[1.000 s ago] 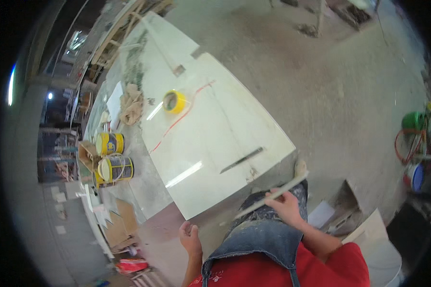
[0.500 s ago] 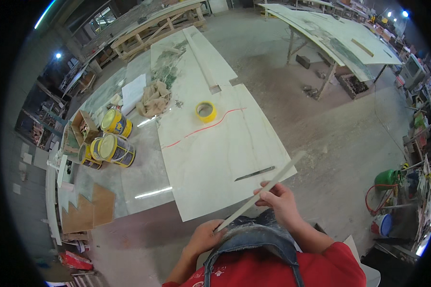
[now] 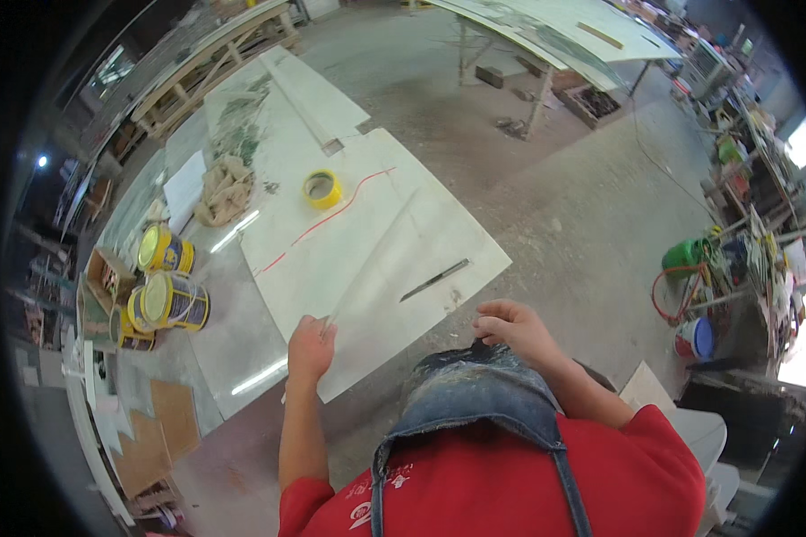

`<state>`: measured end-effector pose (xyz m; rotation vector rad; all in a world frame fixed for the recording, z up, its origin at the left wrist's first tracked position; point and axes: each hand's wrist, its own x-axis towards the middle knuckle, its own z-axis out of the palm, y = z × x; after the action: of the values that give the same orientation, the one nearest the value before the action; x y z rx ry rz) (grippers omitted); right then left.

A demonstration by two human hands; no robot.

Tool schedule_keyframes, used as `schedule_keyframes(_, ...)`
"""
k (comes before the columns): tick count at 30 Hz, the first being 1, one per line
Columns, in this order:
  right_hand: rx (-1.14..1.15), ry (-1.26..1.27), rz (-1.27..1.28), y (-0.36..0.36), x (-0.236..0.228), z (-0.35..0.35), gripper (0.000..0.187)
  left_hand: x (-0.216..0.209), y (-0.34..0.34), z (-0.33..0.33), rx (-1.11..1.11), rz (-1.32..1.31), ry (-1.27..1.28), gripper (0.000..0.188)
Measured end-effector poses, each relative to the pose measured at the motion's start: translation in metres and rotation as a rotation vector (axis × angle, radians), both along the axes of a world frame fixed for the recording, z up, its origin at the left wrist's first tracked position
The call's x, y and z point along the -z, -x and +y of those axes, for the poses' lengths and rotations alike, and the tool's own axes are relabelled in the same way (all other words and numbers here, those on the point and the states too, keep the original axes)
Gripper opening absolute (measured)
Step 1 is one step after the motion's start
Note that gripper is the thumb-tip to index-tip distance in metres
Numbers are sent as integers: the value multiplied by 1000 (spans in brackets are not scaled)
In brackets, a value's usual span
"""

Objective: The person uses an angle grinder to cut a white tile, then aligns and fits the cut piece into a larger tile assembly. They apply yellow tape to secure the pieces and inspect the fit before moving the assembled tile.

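My left hand is closed round the near end of a long, thin pale strip. The strip slants away to the upper right over a white marble-like slab, its far part faint with blur. Beyond the slab's near edge, by my denim apron, my right hand has its fingers curled together, with a small dark bit under the fingertips that I cannot make out. A dark, narrow cutter knife lies on the slab. Farther off are a red wavy line and a yellow tape roll.
Yellow-lidded tubs and a cardboard box stand at the left, near a crumpled cloth. Jagged brown board pieces lie at the near left. Another slab table stands far right; a cluttered shelf lines the right side.
My left hand has moved forward and left over the slab with the strip. My right hand has come off the strip and stays near my apron. The view has turned to the right.
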<state>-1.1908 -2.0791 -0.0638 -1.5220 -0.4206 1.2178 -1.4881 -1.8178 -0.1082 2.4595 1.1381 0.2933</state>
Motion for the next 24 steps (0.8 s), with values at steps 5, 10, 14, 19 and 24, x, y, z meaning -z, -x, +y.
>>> schedule_keyframes(5,180,65,-8,-10,14,-37,42,22,-15,32,41,47,-30,23)
schedule_keyframes(10,349,85,36,-27,9,-70,40,43,-9,49,68,46,-142,26)
schedule_keyframes(14,443,108,65,-63,10,-91,39,54,-19,46,21,35,-200,26)
schedule_keyframes(19,400,51,65,-159,42,-85,36,65,-14,52,-58,137,-230,23)
schedule_keyframes(24,321,8,49,-296,56,-78,37,52,-26,39,-351,247,-141,33)
